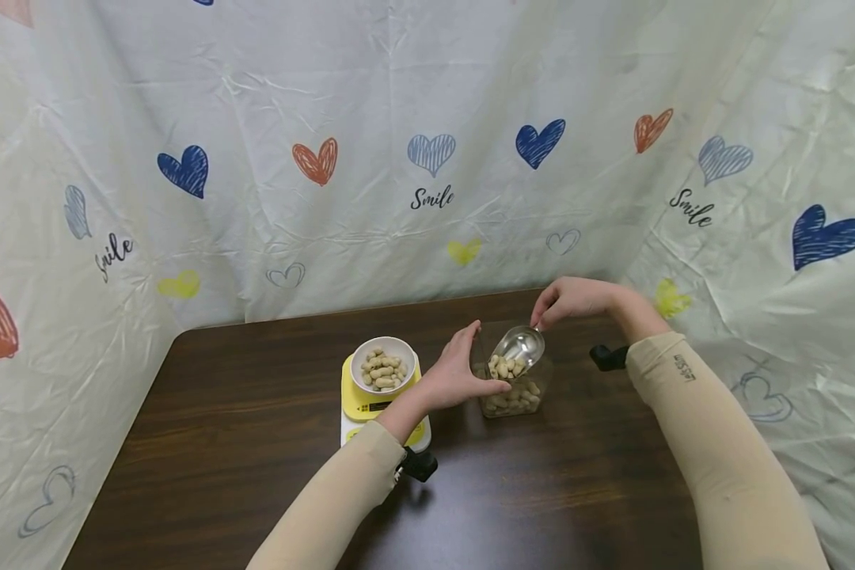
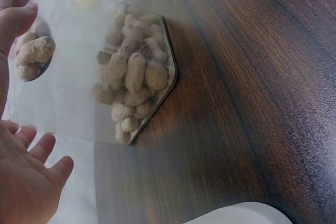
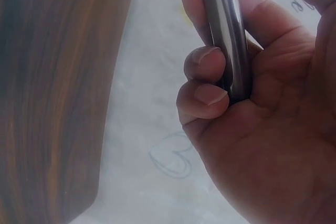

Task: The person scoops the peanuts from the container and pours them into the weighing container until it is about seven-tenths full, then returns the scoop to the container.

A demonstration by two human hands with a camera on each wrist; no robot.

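Observation:
A clear container (image 2: 73,93) with unshelled peanuts (image 2: 134,72) in its bottom stands on the table, right of centre in the head view. My left hand (image 1: 461,372) is spread about its left side, thumb out along the front, fingers stretched toward the back. With my right hand (image 1: 575,302), I grip the handle (image 3: 229,35) of a metal scoop (image 1: 523,342). The scoop tilts down into the container, with peanuts (image 1: 504,367) in its bowl. In the right wrist view, the fingers curl around the handle while the scoop's bowl is out of frame.
Left of the container stands a yellow and white kitchen scale (image 1: 359,402), partly covered by my left forearm. A white bowl (image 1: 357,372) holding several peanuts sits on it. A heart-printed curtain (image 1: 370,229) hangs behind the dark wooden table (image 1: 242,443).

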